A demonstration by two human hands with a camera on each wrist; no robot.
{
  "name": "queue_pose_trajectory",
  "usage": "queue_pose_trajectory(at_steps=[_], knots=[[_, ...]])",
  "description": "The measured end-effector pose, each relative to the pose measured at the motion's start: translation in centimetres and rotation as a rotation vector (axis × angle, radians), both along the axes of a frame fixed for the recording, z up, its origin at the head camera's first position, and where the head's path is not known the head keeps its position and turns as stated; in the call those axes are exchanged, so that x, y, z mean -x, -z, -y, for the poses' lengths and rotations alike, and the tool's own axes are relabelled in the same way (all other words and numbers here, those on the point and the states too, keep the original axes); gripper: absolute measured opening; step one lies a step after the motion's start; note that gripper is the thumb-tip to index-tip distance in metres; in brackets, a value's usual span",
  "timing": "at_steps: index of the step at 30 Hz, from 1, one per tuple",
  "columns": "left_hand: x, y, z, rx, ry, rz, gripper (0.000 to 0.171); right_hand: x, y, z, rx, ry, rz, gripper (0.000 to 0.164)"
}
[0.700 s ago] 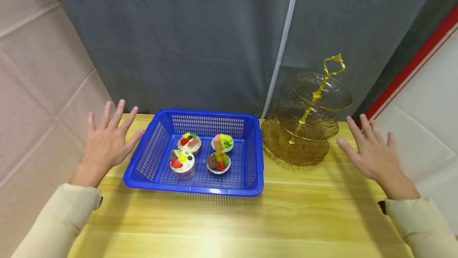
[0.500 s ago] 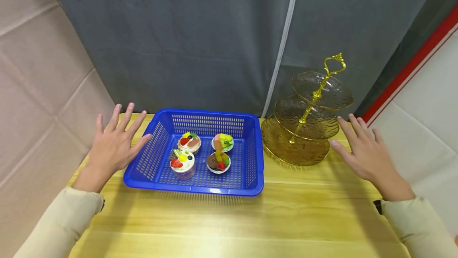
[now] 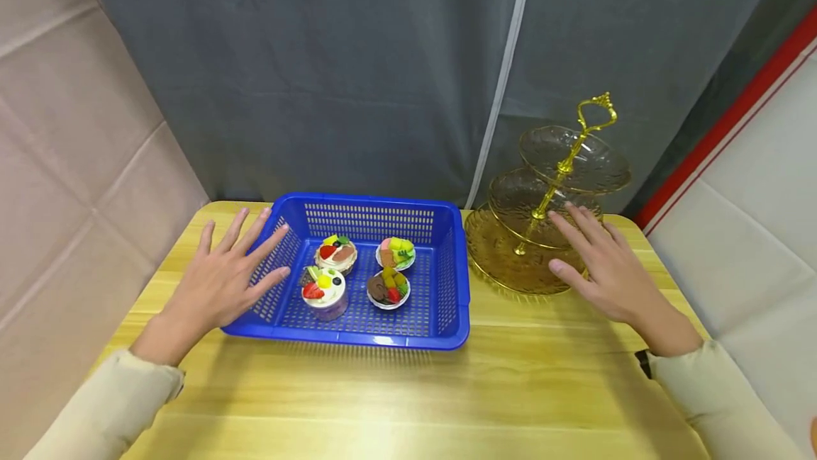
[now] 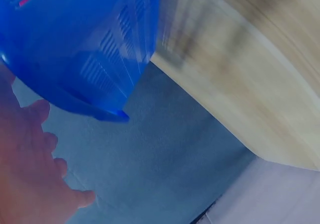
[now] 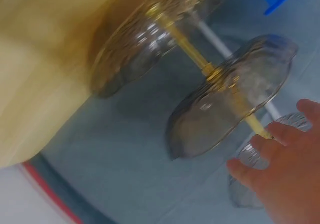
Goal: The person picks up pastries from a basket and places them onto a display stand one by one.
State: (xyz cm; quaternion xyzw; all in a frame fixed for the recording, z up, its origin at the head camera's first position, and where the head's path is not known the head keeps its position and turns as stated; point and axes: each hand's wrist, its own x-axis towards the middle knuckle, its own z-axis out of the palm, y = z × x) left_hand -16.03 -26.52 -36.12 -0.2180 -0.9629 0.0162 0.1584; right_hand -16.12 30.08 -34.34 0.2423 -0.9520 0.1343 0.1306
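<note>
My left hand (image 3: 220, 286), fingers spread and nearly straight, overlaps the left rim of a blue plastic basket (image 3: 408, 341) in the head view. Inside the basket sit several small toy cupcakes with fruit toppings: a white cup with strawberry (image 3: 327, 293), a cream one (image 3: 336, 254), a chocolate one (image 3: 388, 288) and one with yellow-green fruit (image 3: 396, 254). On the right, my right hand (image 3: 606, 276) also has spread fingers and holds nothing. It overlaps the lower plates of a three-tier amber glass stand (image 3: 504, 254), whose gold handle (image 3: 597, 114) points up.
Basket and stand share a light wooden table (image 3: 408, 403), with the stand close by the basket's right side. A grey curtain (image 3: 351, 77) hangs behind them. White panels flank both sides, the right wall (image 3: 759, 212) edged by a red strip (image 3: 727, 127).
Both hands have moved inward, the left one rightward over the basket's left rim and the right one leftward in front of the stand. Basket, cupcakes and stand stay in place.
</note>
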Motion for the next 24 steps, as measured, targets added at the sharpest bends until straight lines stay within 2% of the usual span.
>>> queue_pose_trajectory(at_steps=[8,14,20,24], knots=[[-0.7,0.7,-0.3,0.026,0.073,0.046,0.068,0.5,-0.3,3.6,0.047,-0.092,0.082,0.074],[-1.1,1.0,0.1,0.044,0.095,0.059,0.067,0.9,-0.3,6.6,0.071,-0.174,0.122,0.076],[-1.6,0.7,0.4,0.053,0.087,0.156,0.065,1.2,-0.4,9.4,0.081,-0.241,0.194,0.077],[-1.8,0.7,0.7,0.060,0.078,0.220,0.069,1.5,-0.3,10.9,0.070,-0.256,0.254,0.080]])
